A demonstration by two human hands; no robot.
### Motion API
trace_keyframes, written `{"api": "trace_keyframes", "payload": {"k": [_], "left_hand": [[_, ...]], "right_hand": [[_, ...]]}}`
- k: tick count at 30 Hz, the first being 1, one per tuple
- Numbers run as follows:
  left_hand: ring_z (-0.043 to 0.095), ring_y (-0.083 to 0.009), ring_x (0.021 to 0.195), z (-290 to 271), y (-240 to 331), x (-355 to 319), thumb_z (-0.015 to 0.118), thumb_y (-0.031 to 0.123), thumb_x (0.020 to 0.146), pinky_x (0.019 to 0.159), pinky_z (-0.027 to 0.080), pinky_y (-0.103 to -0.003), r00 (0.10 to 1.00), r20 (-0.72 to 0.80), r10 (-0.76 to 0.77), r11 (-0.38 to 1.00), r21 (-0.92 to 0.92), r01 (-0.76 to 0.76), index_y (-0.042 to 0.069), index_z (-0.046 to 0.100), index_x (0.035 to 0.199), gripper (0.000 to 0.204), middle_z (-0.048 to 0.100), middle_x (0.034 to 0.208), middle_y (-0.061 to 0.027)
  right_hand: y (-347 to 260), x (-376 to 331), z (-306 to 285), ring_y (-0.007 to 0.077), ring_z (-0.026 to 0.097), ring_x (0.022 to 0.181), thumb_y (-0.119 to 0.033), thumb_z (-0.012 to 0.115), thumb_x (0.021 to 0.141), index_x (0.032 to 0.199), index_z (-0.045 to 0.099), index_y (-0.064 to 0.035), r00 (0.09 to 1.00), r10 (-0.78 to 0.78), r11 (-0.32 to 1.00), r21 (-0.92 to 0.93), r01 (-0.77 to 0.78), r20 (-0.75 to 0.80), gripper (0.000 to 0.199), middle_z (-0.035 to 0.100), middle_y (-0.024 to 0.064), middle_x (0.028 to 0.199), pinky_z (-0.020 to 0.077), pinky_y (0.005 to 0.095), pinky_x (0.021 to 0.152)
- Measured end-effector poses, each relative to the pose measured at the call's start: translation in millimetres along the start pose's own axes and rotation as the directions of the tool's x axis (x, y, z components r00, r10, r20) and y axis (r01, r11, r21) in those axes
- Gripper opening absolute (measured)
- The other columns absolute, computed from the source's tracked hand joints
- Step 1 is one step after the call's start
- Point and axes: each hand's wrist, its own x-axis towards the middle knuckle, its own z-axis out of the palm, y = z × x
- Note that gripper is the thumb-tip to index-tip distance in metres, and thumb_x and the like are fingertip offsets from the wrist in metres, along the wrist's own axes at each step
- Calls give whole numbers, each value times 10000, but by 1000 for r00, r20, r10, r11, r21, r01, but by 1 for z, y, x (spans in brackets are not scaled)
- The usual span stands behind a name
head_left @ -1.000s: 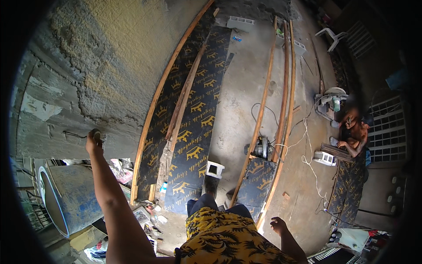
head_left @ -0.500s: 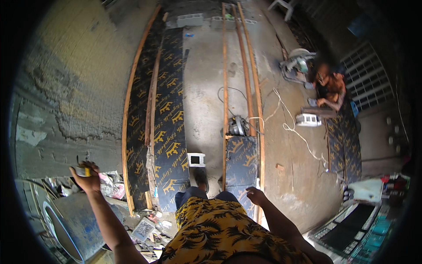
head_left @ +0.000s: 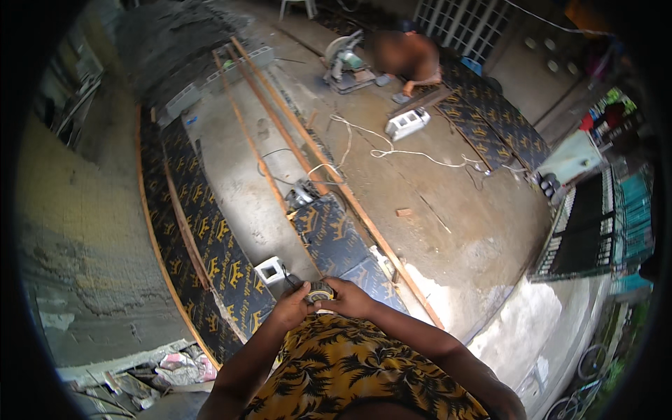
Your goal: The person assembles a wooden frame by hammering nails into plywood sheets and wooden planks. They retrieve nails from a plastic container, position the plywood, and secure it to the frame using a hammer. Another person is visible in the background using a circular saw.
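Both hands on a small round roll at my waist.
My left hand (head_left: 290, 308) and right hand (head_left: 350, 297) pinch the roll (head_left: 320, 291) between them, face up, above the patterned dark panel (head_left: 329, 238); the white square block (head_left: 270, 271) sits just left. Half a second ago my left arm was raised apart.

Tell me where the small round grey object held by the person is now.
In the head view, the small round grey object sits low and centre, between the left hand and right hand, just above the yellow patterned shirt.
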Motion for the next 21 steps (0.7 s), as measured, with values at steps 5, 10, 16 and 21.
{"api": "trace_keyframes", "payload": {"k": [5, 10, 16, 21], "left_hand": [[606, -222, 1052, 20, -8, 14, 649, 478, 997, 898, 521, -406, 937, -207, 280, 574, 819, 9, 18, 487, 1296, 572, 581, 1176, -104], [492, -343, 1332, 52, -11, -31, 794, 642, 804, 1081, 432, -483, 843, 249, 478, 259, 876, -406, -109, 220, 1513, 1181, 414, 1432, -283], [224, -489, 1501, 113, 9, -89, 843, 709, 658, 1248, 160, -553, 704, 371, 606, -268, 928, -258, -101, 58, 1563, 1447, 220, 1592, -348], [284, -484, 1479, 131, 38, -117, 923, 597, 600, 1215, 230, -582, 549, 612, 570, -510, 787, -347, -38, -64, 1593, 1537, 184, 1615, -342]], "right_hand": [[26, -63, -19, 280, 707, 909, -343, 775, 920, 1189, 631, -50, 983, 182, 890, 427, -162, -7, 423, 710, 120, 1015, 546, 372, 800], [36, -90, -22, 211, 678, 819, -349, 694, 982, 1210, 619, -87, 911, 271, 114, 930, -350, 310, 356, 682, 71, 923, 535, 366, 745], [6, -74, -24, 181, 526, 649, -456, 581, 1025, 1236, 594, -89, 869, -15, 43, 869, -493, 494, 423, 630, 48, 827, 425, 329, 635], [-28, -56, -16, 110, 354, 483, -528, 449, 1058, 1259, 590, -110, 807, 122, 154, 792, -590, 577, 484, 484, -8, 640, 337, 281, 548]]}}
